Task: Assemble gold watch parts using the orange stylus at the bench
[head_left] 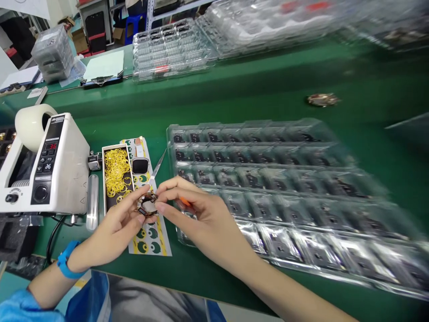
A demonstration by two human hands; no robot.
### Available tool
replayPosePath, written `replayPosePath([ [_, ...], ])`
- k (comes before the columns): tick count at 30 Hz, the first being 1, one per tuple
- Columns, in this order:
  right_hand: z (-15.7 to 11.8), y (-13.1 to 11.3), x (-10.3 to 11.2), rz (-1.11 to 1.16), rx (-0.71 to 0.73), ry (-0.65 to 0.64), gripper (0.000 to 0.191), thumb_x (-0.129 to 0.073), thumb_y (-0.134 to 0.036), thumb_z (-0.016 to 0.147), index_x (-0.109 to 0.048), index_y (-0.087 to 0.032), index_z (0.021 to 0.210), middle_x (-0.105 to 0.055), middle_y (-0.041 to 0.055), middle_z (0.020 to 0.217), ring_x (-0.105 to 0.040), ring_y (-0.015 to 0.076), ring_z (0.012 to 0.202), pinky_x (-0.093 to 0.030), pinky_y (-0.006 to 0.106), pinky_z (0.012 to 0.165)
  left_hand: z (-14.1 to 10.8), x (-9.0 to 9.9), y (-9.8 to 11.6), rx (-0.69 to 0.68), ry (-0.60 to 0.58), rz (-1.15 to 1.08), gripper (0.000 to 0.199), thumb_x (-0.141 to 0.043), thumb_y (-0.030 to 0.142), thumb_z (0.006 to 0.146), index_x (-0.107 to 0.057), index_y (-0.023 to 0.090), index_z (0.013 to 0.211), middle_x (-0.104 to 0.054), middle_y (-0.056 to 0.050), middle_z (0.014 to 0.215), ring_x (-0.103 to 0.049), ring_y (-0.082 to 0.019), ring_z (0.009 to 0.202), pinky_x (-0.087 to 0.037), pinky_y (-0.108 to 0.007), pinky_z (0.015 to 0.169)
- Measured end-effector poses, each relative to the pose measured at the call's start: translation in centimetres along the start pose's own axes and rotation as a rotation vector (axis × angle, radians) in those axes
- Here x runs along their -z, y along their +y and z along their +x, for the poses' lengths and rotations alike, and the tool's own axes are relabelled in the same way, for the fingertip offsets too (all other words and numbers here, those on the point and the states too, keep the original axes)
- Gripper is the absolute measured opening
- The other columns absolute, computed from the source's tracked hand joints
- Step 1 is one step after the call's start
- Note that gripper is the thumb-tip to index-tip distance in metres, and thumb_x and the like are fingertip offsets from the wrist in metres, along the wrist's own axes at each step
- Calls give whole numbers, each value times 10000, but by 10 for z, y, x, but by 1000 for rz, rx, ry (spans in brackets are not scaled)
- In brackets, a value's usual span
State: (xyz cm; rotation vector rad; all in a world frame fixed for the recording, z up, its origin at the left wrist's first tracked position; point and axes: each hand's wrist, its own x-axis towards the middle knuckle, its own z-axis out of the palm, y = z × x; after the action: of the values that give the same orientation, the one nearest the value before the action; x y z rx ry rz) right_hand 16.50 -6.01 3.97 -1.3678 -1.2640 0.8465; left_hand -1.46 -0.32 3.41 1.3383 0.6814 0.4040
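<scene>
A small round watch-like part [147,205] with a dark and copper rim and a pale centre is held up over the sticker sheet. My left hand [117,223] grips it between thumb and fingers from the left. The fingertips of my right hand [197,208] touch its right side, and an orange-handled tool [185,201] sits in that hand, its metal tip [157,166] pointing up and away. Beneath the hands lies a white sheet with yellow and green ring stickers [147,241]. On the sheet's upper part rests a smartwatch-like item [140,166].
A box of yellow rings [117,172] and a white tape dispenser [63,170] stand at left. A large clear tray of black parts [261,179] fills the right. Farther back are a loose round part [322,99], stacked clear trays [174,49] and a clipboard [104,67].
</scene>
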Motion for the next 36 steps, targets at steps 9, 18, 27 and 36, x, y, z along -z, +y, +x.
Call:
replayPosePath([
  [9,1,1,-2,-69,22,14,178,-562,-170,831,-643,-214,678,-602,17,806,-546,119,645,-459,237,552,-1,-1,-1,23,1,26,478,-517,321,960,-445,335,1432,-483,-16,826,-500,-199,911,-470,-390,962],
  [18,-4,6,-15,-236,170,156,150,-562,-99,837,-599,-204,737,-622,8,790,-598,124,692,-470,236,566,8,-12,-4,-86,122,-94,336,-603,246,898,-579,252,1233,-564,2,842,-535,-129,741,-516,-294,870],
  [27,-8,18,-25,-476,429,262,82,-559,-121,895,-524,-193,913,-609,56,868,-620,161,779,-471,252,580,16,-21,-3,-113,286,-215,304,-744,397,803,-581,198,966,-606,40,628,-600,-109,591,-506,-192,596],
  [36,4,15,-15,-355,274,55,207,-540,-125,889,-461,-204,715,-516,-24,686,-497,105,559,-404,220,484,14,-10,-6,-106,215,64,105,-581,294,903,-598,199,943,-627,5,745,-604,-136,706,-470,-222,616],
])
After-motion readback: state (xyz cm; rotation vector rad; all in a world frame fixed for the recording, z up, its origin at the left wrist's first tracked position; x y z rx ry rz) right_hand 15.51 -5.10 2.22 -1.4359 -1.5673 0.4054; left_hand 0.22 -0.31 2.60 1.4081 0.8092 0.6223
